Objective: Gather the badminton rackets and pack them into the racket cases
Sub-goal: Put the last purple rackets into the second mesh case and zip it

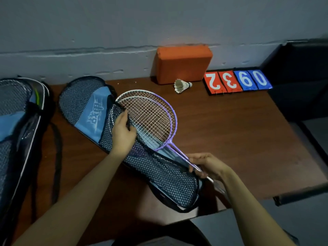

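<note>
right hand, nearest the lens, has its fingers curled round the shafts of two purple rackets whose long axis runs from 5 o'clock up to 11. left hand pinches the mesh racket case edge open at 10 o'clock, heads lying partly inside its mouth.

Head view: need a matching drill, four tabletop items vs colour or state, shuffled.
Items:
1. foam block
2. shuttlecock
3. racket pair
4. scoreboard

Descriptions:
A. purple and white frames, half under the mesh flap of the racket case
B. orange, against the wall
C. red and blue number cards
D. white feathers, lying on its side

Pairs: 1-B, 2-D, 3-A, 4-C
</note>
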{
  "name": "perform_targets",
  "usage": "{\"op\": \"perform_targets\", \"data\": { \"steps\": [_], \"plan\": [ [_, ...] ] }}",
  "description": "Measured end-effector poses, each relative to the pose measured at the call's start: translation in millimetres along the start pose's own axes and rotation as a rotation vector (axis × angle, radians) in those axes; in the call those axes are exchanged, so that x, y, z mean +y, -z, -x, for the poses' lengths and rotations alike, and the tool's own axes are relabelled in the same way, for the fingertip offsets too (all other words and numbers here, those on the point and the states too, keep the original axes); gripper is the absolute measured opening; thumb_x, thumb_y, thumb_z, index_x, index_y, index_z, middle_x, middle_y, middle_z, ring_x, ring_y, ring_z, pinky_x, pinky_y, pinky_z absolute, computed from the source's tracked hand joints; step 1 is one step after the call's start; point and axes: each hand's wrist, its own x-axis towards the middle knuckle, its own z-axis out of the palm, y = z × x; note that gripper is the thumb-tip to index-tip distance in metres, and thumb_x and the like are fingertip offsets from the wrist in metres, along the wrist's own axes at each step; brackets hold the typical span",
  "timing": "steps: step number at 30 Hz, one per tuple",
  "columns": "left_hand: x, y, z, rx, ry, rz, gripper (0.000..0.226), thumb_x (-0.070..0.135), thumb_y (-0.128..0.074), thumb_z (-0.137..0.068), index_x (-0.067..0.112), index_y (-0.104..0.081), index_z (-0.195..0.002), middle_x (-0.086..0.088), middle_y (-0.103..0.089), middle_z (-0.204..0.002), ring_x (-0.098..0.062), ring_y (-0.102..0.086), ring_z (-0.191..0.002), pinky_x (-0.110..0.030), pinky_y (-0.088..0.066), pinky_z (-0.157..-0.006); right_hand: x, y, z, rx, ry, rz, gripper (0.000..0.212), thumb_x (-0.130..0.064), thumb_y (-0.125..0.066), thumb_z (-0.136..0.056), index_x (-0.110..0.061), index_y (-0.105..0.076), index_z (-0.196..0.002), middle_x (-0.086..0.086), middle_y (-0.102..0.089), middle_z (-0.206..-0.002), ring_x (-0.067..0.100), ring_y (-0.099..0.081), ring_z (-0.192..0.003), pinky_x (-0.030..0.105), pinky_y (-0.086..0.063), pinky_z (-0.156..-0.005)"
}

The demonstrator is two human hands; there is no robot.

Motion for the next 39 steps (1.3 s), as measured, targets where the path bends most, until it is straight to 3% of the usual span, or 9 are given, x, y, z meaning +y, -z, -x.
{"op": "perform_targets", "data": {
  "steps": [4,10,16,18,27,29,32,37,39],
  "plan": [
    [7,0,-4,0.014,-0.042,-0.035,0.058,0.001,-0.049,-0.088,0.010,-0.033,-0.142,-0.005,-0.034,-0.147,-0.014,-0.043,-0.120,-0.011,-0.029,-0.094,-5,10,2,-0.015,-0.015,0.079,0.025,-0.002,-0.052,-0.086,-0.002,-0.068,-0.105,0.016,-0.061,-0.060,0.012,-0.036,-0.032,0.013,-0.023,-0.033],
    [6,-12,8,-0.113,0.054,-0.024,0.062,0.004,-0.053,-0.089,0.015,-0.028,-0.144,-0.002,-0.021,-0.154,-0.021,-0.028,-0.138,-0.029,-0.034,-0.106,-17,5,-10,-0.055,-0.015,0.147,0.024,-0.002,-0.055,-0.086,-0.002,-0.069,-0.106,0.017,-0.066,-0.071,0.013,-0.043,-0.035,0.015,-0.030,-0.033],
    [13,-26,26,-0.201,0.042,-0.041,0.072,0.000,-0.056,-0.086,0.018,-0.022,-0.146,-0.003,-0.030,-0.145,-0.019,-0.060,-0.090,-0.031,-0.049,-0.072,-20,-12,-24,-0.072,0.001,0.144,0.021,0.000,-0.057,-0.085,-0.006,-0.071,-0.099,0.009,-0.069,-0.073,0.014,-0.055,-0.040,0.017,-0.039,-0.034],
    [15,-29,30,-0.181,0.043,-0.013,0.070,-0.002,-0.054,-0.085,0.019,-0.025,-0.145,-0.008,-0.042,-0.132,-0.018,-0.056,-0.077,-0.030,-0.047,-0.066,-22,-16,-25,-0.095,0.005,0.146,0.021,0.002,-0.057,-0.084,-0.008,-0.072,-0.096,0.010,-0.069,-0.072,0.015,-0.057,-0.041,0.018,-0.041,-0.033],
    [16,-19,32,-0.090,0.122,0.102,0.054,-0.002,-0.050,-0.088,0.020,-0.041,-0.137,-0.008,-0.052,-0.130,-0.020,-0.056,-0.105,-0.031,-0.049,-0.084,-16,-33,-30,-0.109,0.005,0.203,0.018,0.002,-0.056,-0.086,-0.001,-0.070,-0.097,0.016,-0.067,-0.071,0.015,-0.053,-0.037,0.018,-0.039,-0.032],
    [17,-20,27,-0.094,0.154,0.084,0.051,-0.003,-0.050,-0.087,0.020,-0.047,-0.133,-0.013,-0.059,-0.118,-0.018,-0.058,-0.092,-0.028,-0.050,-0.073,-16,-39,-33,-0.102,0.015,0.164,0.018,0.003,-0.054,-0.086,-0.001,-0.067,-0.097,0.012,-0.065,-0.065,0.015,-0.051,-0.035,0.017,-0.036,-0.031],
    [18,-19,29,-0.085,0.124,0.080,0.043,-0.001,-0.054,-0.086,0.016,-0.055,-0.125,-0.016,-0.061,-0.101,-0.024,-0.060,-0.090,-0.031,-0.050,-0.079,-19,-46,-43,-0.031,0.047,0.015,0.022,0.006,-0.052,-0.086,0.003,-0.065,-0.104,0.012,-0.062,-0.062,0.014,-0.046,-0.032,0.013,-0.028,-0.030],
    [5,-10,42,0.049,0.136,0.057,0.039,-0.001,-0.057,-0.082,0.012,-0.059,-0.119,-0.006,-0.058,-0.097,-0.011,-0.055,-0.079,-0.014,-0.046,-0.074,-19,-60,-50,-0.015,0.097,0.016,0.018,0.007,-0.052,-0.087,0.006,-0.064,-0.101,0.014,-0.060,-0.062,0.014,-0.046,-0.032,0.014,-0.026,-0.030],
    [0,-10,48,0.091,0.209,0.073,0.040,-0.001,-0.055,-0.082,0.012,-0.058,-0.119,-0.002,-0.059,-0.089,-0.010,-0.052,-0.070,-0.020,-0.047,-0.070,-20,-62,-50,-0.006,0.104,0.009,0.016,0.008,-0.050,-0.088,0.005,-0.063,-0.096,0.013,-0.059,-0.060,0.014,-0.045,-0.031,0.013,-0.025,-0.030]
  ]
}}
